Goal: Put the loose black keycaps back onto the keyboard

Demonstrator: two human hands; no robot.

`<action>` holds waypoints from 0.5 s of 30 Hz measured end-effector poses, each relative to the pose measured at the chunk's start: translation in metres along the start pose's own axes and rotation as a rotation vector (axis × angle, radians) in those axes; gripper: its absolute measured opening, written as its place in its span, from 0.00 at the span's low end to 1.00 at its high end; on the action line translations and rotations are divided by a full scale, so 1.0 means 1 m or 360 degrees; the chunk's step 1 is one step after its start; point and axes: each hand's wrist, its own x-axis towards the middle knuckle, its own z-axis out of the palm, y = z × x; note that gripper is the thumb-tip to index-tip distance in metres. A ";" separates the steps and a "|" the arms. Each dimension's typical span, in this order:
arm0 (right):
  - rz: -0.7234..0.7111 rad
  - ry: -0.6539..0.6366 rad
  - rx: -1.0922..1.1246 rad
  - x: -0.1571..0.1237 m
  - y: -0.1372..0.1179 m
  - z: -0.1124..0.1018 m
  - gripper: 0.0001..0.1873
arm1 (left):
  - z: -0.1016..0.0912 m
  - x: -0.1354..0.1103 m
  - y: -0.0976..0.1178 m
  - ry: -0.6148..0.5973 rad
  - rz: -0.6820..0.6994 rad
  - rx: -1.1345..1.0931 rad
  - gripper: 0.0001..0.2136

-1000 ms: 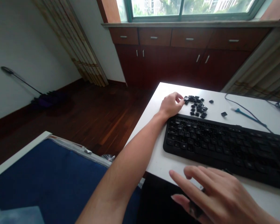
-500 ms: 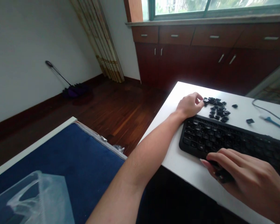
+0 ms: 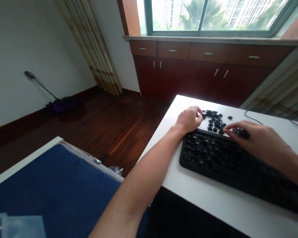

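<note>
A black keyboard [image 3: 196,165] with many keycaps off lies on the white table [image 3: 173,180]. Behind it sits a loose pile of black keycaps [image 3: 217,124]. My left hand [image 3: 188,119] rests at the pile's left side, thumb and index finger pinched on a keycap [image 3: 204,114]. Above the keyboard's rear edge, my right hand [image 3: 255,135] is curled around dark keycaps [image 3: 241,133], whose number I cannot tell. Its thumb and index fingertips come close to the near end of the pile; whether they touch a keycap there is unclear.
One keycap [image 3: 229,117] lies apart, right of the pile. A cable [image 3: 252,118] runs along the table's back. To the left are a blue padded surface [image 3: 72,185] and a plastic bag [image 3: 22,226]. Cabinets [image 3: 173,76] stand beyond, and an umbrella [image 3: 59,105] leans by the wall.
My right hand has moved from the keyboard's front edge up to the pile, still curled around dark keycaps. My left hand stays at the pile. The view has shifted right and up.
</note>
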 end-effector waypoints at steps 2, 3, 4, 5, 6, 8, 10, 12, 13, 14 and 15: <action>0.0143 -0.0106 0.0034 0.017 0.014 -0.003 0.21 | -0.002 -0.002 0.007 -0.0038 0.0103 0.0114 0.09; 0.0219 -0.0209 0.0064 0.023 0.018 -0.004 0.24 | -0.002 -0.003 0.010 -0.0069 0.0151 0.0148 0.09; 0.0285 -0.0321 0.0101 0.028 0.021 -0.006 0.26 | -0.002 -0.004 0.013 -0.0106 0.0192 0.0162 0.09; 0.0332 -0.0433 0.0139 0.031 0.023 -0.008 0.28 | -0.002 -0.004 0.015 -0.0145 0.0225 0.0160 0.09; 0.0362 -0.0520 0.0172 0.033 0.023 -0.009 0.30 | -0.002 -0.005 0.017 -0.0181 0.0248 0.0143 0.09; 0.0409 -0.0621 0.0196 0.036 0.021 -0.009 0.32 | -0.001 -0.004 0.017 -0.0244 0.0266 0.0079 0.10; 0.0468 -0.0684 0.0185 0.038 0.019 -0.006 0.35 | -0.001 -0.003 0.015 -0.0307 0.0260 0.0003 0.12; 0.0492 -0.0682 0.0191 0.038 0.020 0.000 0.35 | -0.001 0.001 0.012 -0.0398 0.0243 -0.0046 0.13; 0.0473 -0.0649 0.0196 0.038 0.021 0.003 0.35 | -0.001 0.003 0.012 -0.0454 0.0234 -0.0056 0.14; 0.0440 -0.0592 0.0198 0.038 0.023 0.006 0.35 | 0.000 0.005 0.012 -0.0516 0.0223 -0.0056 0.15; 0.0398 -0.0523 0.0200 0.037 0.026 0.008 0.35 | 0.002 0.008 0.013 -0.0571 0.0224 -0.0056 0.17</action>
